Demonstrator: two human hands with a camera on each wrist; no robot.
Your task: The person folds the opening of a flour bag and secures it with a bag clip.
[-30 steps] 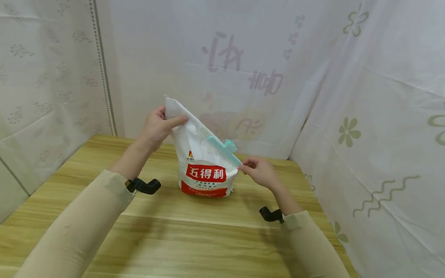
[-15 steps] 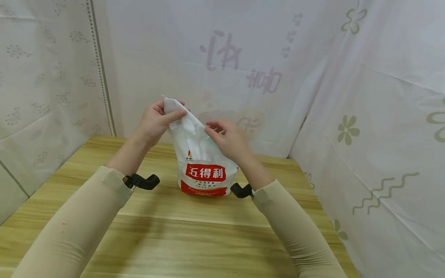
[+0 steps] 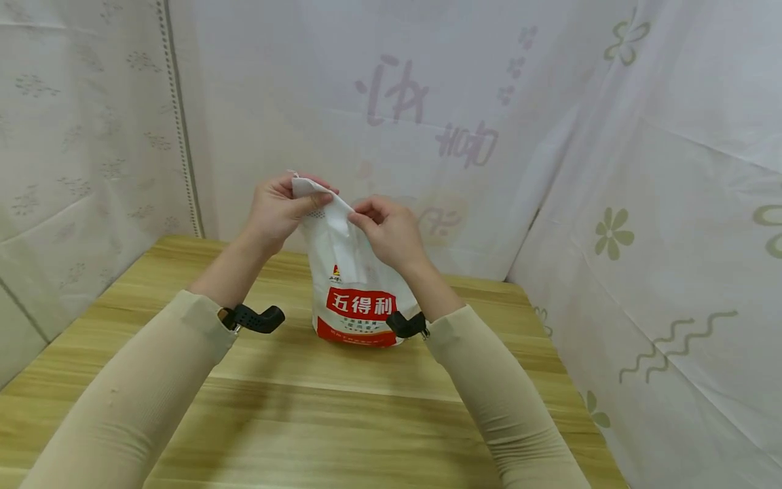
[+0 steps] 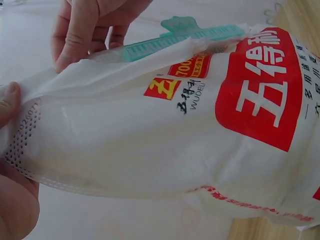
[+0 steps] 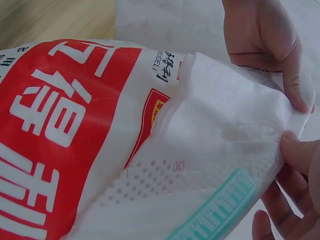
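A white flour bag (image 3: 360,303) with a red label stands on the table, its upper part drawn up to the left. My left hand (image 3: 275,214) pinches the bag's top left corner, thumb in front. My right hand (image 3: 396,234) pinches the top edge a little to the right, thumb and fingertips on the fold. A teal sealing clip (image 4: 150,48) with a shaped tab lies along the slanting folded edge, seen in the left wrist view. In the right wrist view the clip (image 5: 215,210) sits below my right fingers; in the head view the right hand hides it.
The wooden table (image 3: 293,421) extends in front of the bag and to both sides. Pale patterned cloth (image 3: 275,88) hangs close behind and at the left and right. A black wrist camera (image 3: 259,319) juts from each cuff.
My right hand has left the bag's right corner by the clip's end and moved up and left to the top edge near my left hand. The left hand keeps its hold.
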